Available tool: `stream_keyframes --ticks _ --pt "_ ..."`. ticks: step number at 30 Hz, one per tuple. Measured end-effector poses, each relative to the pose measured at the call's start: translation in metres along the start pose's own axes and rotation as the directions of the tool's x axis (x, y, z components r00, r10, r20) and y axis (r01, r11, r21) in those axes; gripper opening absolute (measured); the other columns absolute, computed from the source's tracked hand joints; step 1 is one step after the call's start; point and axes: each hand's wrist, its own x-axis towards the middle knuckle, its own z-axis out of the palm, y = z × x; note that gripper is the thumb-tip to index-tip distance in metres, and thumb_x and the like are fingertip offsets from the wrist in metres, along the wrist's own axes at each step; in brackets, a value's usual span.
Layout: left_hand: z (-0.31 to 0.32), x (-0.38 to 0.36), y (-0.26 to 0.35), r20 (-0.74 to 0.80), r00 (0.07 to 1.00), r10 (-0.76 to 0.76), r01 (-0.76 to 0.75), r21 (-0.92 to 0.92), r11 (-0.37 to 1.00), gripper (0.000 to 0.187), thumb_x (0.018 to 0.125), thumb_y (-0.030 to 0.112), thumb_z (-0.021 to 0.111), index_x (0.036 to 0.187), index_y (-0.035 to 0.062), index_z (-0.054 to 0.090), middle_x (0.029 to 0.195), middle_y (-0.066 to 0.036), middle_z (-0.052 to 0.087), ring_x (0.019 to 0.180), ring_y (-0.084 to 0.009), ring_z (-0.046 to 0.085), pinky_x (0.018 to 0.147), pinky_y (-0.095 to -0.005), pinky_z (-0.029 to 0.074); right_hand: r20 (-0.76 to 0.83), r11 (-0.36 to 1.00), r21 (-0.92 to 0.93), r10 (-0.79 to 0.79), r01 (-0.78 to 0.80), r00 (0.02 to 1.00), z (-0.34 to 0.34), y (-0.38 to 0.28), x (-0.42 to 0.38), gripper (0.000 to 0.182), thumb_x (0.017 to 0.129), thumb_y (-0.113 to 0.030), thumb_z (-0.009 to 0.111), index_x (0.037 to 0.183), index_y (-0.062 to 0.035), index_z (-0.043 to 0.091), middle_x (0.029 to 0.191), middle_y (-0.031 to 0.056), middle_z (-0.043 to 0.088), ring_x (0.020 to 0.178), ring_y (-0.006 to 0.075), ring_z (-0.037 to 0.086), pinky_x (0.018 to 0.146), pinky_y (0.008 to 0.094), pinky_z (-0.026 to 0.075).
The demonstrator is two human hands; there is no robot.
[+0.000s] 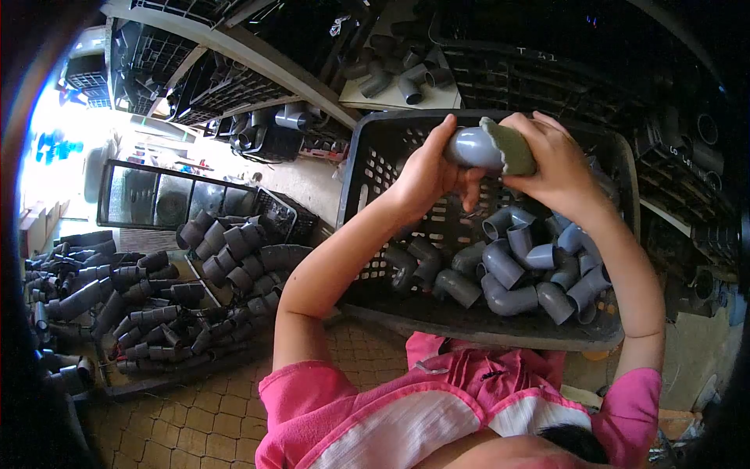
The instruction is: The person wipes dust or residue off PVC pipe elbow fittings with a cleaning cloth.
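Observation:
Above a black plastic crate point(484, 332), my left hand point(431, 173) grips a grey pipe elbow point(473, 147) by its left end, thumb on top and fingers beneath. My right hand point(551, 160) holds a green cloth point(509, 147) wrapped around the elbow's right part. The cloth hides that end of the elbow. Below both hands, several loose grey elbows point(502, 264) lie in the crate, mostly toward its near right side.
A large pile of dark grey pipe fittings point(156, 316) lies at the left. Shelves with black crates point(234, 94) stand behind. More elbows rest on a pale board point(367, 95) beyond the crate. Wire mesh point(195, 414) covers the lower left.

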Motion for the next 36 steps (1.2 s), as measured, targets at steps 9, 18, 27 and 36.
stream_keyframes --ticks 9,18,27,36 --pt "-0.005 0.004 -0.004 -0.095 0.993 0.077 -0.054 0.219 0.974 0.056 0.098 0.054 0.026 0.112 0.0047 0.051 0.076 -0.008 0.053 0.066 -0.0225 0.057 0.064 -0.0331 0.047 -0.072 0.999 0.021 0.042 -0.041 0.997 0.008 0.003 0.000 0.044 0.062 -0.018 0.077 0.097 -0.0075 0.055 0.086 0.0160 0.063 0.090 0.0366 0.060 0.082 0.0453 0.046" --pt "0.026 -0.057 0.059 0.160 0.124 0.979 -0.568 0.821 -0.062 0.052 0.085 0.002 0.057 0.133 0.0046 0.039 0.131 -0.013 0.040 0.110 -0.0209 0.049 0.088 -0.0329 0.041 0.102 0.824 0.434 0.357 -0.364 0.929 0.001 -0.006 0.001 0.051 0.074 -0.023 0.076 0.115 0.0021 0.057 0.103 0.0133 0.065 0.097 0.0190 0.062 0.085 0.0316 0.047" --pt "0.109 -0.117 0.092 0.234 -0.314 0.920 -0.504 0.781 -0.370 0.058 0.088 0.036 0.055 0.140 0.0261 0.033 0.146 -0.016 0.027 0.132 -0.0351 0.026 0.105 -0.0474 0.027 0.067 0.760 0.559 0.359 -0.333 0.931 0.005 0.011 0.000 0.043 0.076 -0.030 0.076 0.108 -0.0042 0.063 0.094 0.0071 0.067 0.086 0.0166 0.063 0.080 0.0317 0.049" --pt "0.101 -0.111 0.088 0.306 -0.127 0.944 -0.608 0.727 -0.318 0.065 0.087 0.042 0.056 0.141 0.0213 0.027 0.132 -0.020 0.045 0.124 -0.0387 0.042 0.099 -0.0471 0.037 0.146 0.777 0.526 0.319 -0.346 0.937 0.004 0.012 0.000 0.049 0.077 -0.032 0.074 0.115 -0.0045 0.059 0.101 0.0095 0.066 0.095 0.0203 0.062 0.085 0.0342 0.048"
